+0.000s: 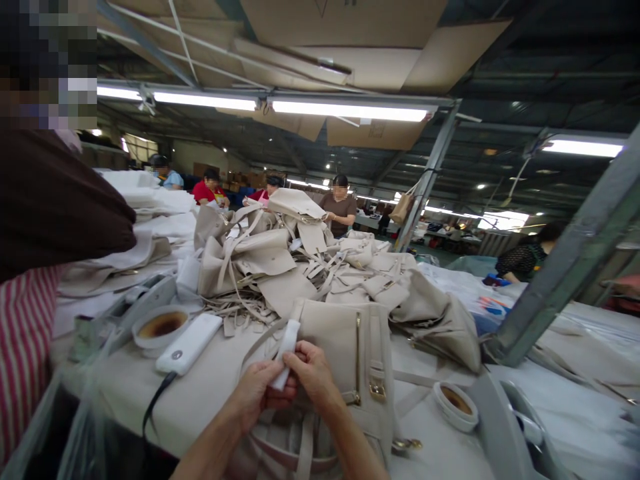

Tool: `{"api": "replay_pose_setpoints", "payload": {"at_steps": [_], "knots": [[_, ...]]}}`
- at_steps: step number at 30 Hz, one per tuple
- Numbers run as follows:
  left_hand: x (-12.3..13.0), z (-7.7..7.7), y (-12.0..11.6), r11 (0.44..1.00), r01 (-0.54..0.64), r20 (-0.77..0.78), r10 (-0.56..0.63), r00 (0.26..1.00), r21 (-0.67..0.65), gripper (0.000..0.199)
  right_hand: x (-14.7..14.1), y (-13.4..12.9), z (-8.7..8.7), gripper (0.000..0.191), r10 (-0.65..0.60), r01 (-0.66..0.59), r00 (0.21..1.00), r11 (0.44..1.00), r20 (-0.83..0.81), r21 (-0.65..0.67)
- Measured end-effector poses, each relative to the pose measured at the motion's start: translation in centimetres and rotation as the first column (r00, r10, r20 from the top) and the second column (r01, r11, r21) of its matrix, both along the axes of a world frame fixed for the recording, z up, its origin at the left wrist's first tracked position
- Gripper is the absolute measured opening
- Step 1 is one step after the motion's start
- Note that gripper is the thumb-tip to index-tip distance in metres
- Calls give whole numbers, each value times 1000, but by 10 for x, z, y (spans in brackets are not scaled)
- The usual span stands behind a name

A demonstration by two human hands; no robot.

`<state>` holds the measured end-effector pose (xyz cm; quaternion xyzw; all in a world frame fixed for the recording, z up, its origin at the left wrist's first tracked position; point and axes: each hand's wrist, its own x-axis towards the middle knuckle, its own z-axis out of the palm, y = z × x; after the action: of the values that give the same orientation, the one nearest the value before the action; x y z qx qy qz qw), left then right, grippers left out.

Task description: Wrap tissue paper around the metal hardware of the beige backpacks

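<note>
A beige handbag (333, 340) with gold zips and a gold buckle lies on the table right in front of me. Over its left side, my left hand (263, 390) and my right hand (310, 370) meet at a white wrapping strip (289, 337), which sits around what looks like a strap or handle of the bag. Both hands have their fingers closed on this strip, thumbs close together. Whatever lies inside the strip is hidden. Loose straps hang from the bag below my wrists, and a gold clasp (407, 444) rests at its lower right.
A heap of beige bags and straps (300, 267) rises behind. On the left are a white power bank (190, 343) with a black cable and a bowl of brown liquid (163, 327); a second bowl (456, 403) stands right. A metal post (565, 267) slants at right. A co-worker's brown sleeve (65, 200) is close left.
</note>
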<state>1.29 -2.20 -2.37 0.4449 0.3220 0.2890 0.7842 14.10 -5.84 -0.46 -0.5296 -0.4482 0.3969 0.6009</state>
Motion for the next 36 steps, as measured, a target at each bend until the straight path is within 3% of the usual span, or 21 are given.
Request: {"api": "replay_pose_setpoints", "payload": {"at_steps": [6,14,20,24,27,30,33,36], "knots": [[-7,5,1,993,32,103,-19,994,-117,42,7,-18,13,41,271,-284,943,958,-192,-44],[-15,10,4,987,122,145,-106,984,-104,43,3,-18,16,45,227,-239,958,970,-175,-49],[-13,9,3,986,141,89,-133,987,-89,44,-5,-4,2,29,28,-31,993,999,-113,-29],[-6,5,0,992,42,65,-35,997,-119,47,-3,4,-4,26,13,-16,998,999,-63,-50],[2,8,-4,996,-76,-13,76,997,-37,49,-1,2,1,28,83,-87,995,993,-51,-80],[9,10,-8,984,-126,-102,139,985,124,55,-2,-14,14,36,107,-110,994,988,-29,-109],[14,-1,0,969,-109,-180,150,972,221,60,5,-43,29,36,68,-63,994,996,84,-57],[23,-21,19,974,-106,-265,158,951,200,61,38,-95,46,31,-183,178,950,983,251,43]]}}
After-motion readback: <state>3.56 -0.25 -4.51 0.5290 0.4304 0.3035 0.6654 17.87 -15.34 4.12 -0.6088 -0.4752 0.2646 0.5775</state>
